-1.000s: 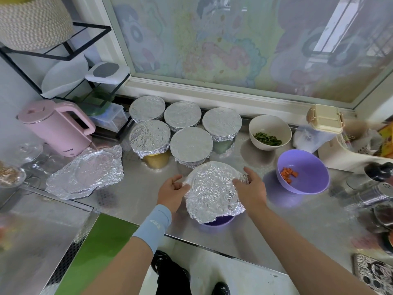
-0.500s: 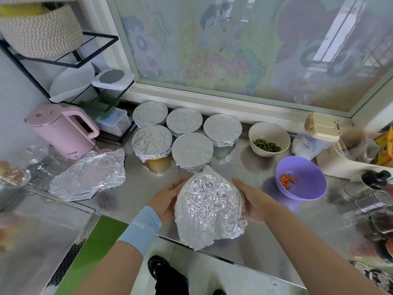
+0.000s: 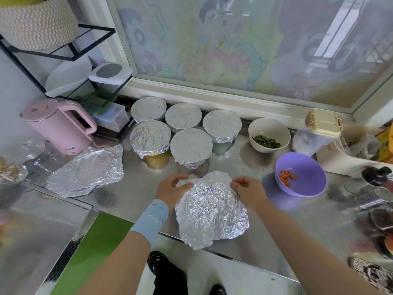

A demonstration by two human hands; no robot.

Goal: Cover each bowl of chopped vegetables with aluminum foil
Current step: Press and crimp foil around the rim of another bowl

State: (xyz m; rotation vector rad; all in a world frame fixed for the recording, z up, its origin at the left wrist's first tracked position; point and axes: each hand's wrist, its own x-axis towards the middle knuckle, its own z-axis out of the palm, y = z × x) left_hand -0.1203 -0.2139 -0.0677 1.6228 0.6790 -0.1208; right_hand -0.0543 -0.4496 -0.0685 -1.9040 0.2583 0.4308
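Crumpled silver aluminium foil sheet, near worktop edge, far rim pinched in grip of left hand and right hand; covering underway, edge-tucking likely next.

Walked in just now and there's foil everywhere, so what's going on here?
A person is covering bowls with foil at a counter. Their left hand and right hand pinch the far edge of a crumpled foil sheet draped over a nearly hidden bowl. Five foil-covered bowls stand behind. A white bowl of greens and a purple bowl of orange cubes are uncovered.
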